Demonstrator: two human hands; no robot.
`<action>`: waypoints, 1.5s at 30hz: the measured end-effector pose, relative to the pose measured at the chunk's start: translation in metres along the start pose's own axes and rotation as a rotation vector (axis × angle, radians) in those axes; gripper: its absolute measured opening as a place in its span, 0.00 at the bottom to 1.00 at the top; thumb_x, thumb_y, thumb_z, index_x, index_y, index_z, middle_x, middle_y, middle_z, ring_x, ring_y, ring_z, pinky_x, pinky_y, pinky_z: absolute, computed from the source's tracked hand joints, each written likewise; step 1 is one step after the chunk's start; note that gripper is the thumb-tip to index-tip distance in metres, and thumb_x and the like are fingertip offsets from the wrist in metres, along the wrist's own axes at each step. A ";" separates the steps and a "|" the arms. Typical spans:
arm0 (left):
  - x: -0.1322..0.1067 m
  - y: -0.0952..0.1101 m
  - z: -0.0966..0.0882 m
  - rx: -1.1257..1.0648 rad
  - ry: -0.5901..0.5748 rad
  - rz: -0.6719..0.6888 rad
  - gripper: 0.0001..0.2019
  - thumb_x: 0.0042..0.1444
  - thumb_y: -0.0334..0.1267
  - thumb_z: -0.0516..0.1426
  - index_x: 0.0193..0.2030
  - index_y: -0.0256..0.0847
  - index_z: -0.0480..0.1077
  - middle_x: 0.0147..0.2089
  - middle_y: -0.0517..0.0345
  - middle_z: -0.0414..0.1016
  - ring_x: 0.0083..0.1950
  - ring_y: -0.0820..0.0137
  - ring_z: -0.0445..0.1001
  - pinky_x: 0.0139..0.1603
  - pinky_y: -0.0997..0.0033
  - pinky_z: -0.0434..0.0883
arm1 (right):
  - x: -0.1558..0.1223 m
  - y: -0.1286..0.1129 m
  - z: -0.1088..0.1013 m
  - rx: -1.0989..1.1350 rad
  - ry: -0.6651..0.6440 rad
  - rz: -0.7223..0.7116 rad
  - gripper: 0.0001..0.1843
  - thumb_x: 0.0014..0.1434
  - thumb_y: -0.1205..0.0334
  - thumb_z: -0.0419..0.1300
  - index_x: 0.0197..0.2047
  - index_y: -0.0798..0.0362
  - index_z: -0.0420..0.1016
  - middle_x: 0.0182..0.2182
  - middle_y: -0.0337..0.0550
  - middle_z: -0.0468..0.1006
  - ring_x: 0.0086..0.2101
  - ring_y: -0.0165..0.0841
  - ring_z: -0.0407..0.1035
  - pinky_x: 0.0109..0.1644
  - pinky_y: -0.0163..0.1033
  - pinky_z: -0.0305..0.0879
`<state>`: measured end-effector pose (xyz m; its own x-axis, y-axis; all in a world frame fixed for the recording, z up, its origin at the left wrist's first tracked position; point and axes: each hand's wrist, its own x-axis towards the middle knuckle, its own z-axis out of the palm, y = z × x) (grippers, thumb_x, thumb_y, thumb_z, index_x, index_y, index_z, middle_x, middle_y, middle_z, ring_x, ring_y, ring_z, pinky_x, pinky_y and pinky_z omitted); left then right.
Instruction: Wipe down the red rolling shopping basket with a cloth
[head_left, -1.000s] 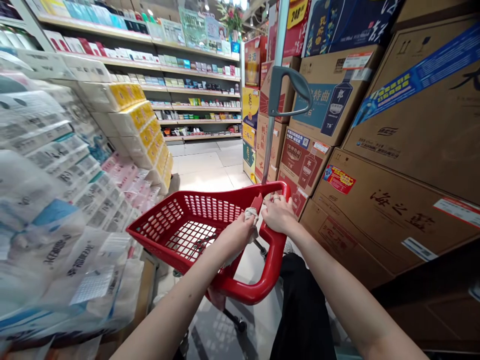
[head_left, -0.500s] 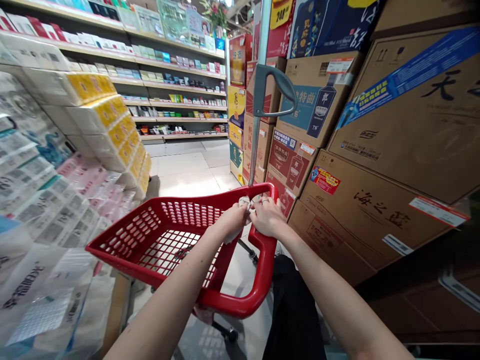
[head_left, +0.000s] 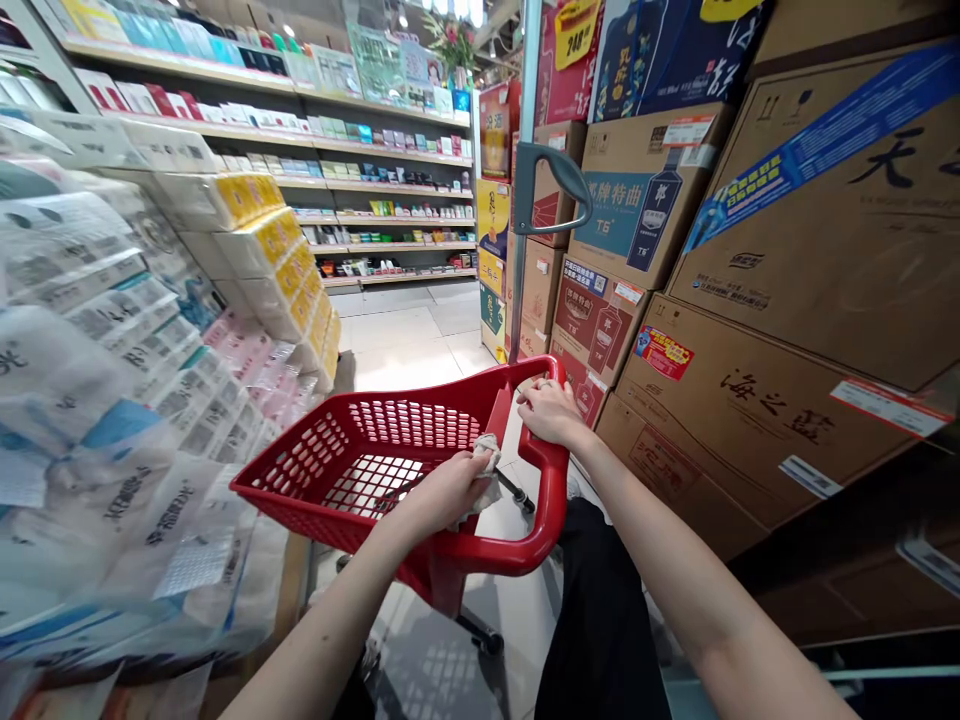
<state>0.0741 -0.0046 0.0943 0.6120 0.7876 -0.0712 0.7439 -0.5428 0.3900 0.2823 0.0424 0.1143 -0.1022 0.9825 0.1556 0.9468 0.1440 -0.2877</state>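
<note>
In front of me stands a red plastic shopping cart [head_left: 551, 500] with a slotted basket and a looped handle. My left hand [head_left: 442, 490] is closed around a crumpled whitish cloth [head_left: 487, 455], which lies against the basket's near rim. My right hand [head_left: 553, 410] is wrapped over the far part of the handle loop, its fingers curled round it. Beyond the right hand a metal pole rises with a grey loop grip [head_left: 555, 190]. The basket floor shows as an open grid.
Stacked cartons [head_left: 735, 400] wall the right side. Packs of tissue [head_left: 262, 240] and wrapped paper [head_left: 172, 500] pile up on the left. Shelves of small boxed goods [head_left: 360, 150] stand at the back, past a tiled floor [head_left: 397, 325].
My left hand has moved with the cloth away from the right hand, back toward me along the basket's rim. The right hand stays on the handle. The view has shifted slightly left.
</note>
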 end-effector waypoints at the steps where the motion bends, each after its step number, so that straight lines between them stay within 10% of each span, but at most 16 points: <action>1: 0.003 0.002 0.002 0.023 0.019 -0.032 0.13 0.58 0.39 0.47 0.48 0.42 0.66 0.41 0.50 0.71 0.42 0.63 0.72 0.43 0.67 0.66 | 0.000 0.000 -0.001 0.003 -0.002 -0.005 0.18 0.61 0.57 0.46 0.45 0.46 0.75 0.50 0.46 0.70 0.55 0.42 0.55 0.62 0.58 0.40; 9: 0.041 -0.003 0.013 -0.020 0.172 -0.101 0.11 0.60 0.39 0.46 0.46 0.41 0.65 0.43 0.49 0.72 0.45 0.64 0.72 0.44 0.68 0.66 | 0.005 0.001 -0.002 0.019 -0.011 -0.034 0.18 0.61 0.58 0.46 0.45 0.46 0.76 0.51 0.45 0.70 0.55 0.41 0.56 0.62 0.58 0.40; 19: -0.001 -0.001 0.001 -0.039 0.013 0.022 0.12 0.58 0.40 0.47 0.44 0.42 0.67 0.42 0.51 0.74 0.43 0.64 0.72 0.42 0.70 0.66 | 0.005 0.005 -0.003 0.048 -0.016 -0.041 0.17 0.61 0.56 0.47 0.43 0.46 0.76 0.50 0.43 0.71 0.55 0.40 0.55 0.62 0.54 0.39; 28: 0.060 -0.003 0.016 0.086 0.167 -0.155 0.15 0.60 0.41 0.46 0.51 0.42 0.63 0.44 0.47 0.71 0.44 0.62 0.73 0.42 0.67 0.66 | 0.012 0.010 -0.007 0.053 -0.023 -0.075 0.17 0.60 0.59 0.49 0.48 0.46 0.74 0.51 0.43 0.70 0.56 0.39 0.56 0.62 0.52 0.41; 37: 0.022 0.005 0.017 0.046 0.071 -0.051 0.13 0.60 0.42 0.47 0.49 0.45 0.64 0.45 0.50 0.69 0.43 0.64 0.72 0.43 0.68 0.66 | 0.018 0.020 -0.010 0.081 -0.013 -0.103 0.19 0.59 0.59 0.50 0.53 0.47 0.69 0.53 0.44 0.69 0.56 0.39 0.56 0.61 0.51 0.44; 45: 0.102 -0.012 0.015 0.124 0.128 -0.156 0.16 0.60 0.44 0.46 0.50 0.41 0.64 0.45 0.45 0.69 0.43 0.62 0.72 0.42 0.66 0.67 | 0.020 0.023 -0.007 0.057 0.002 -0.136 0.19 0.59 0.59 0.49 0.53 0.46 0.67 0.53 0.45 0.69 0.56 0.40 0.56 0.62 0.54 0.43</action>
<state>0.1319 0.0784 0.0690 0.4539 0.8910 -0.0017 0.8588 -0.4370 0.2672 0.3042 0.0639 0.1177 -0.2280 0.9532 0.1988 0.9055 0.2826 -0.3167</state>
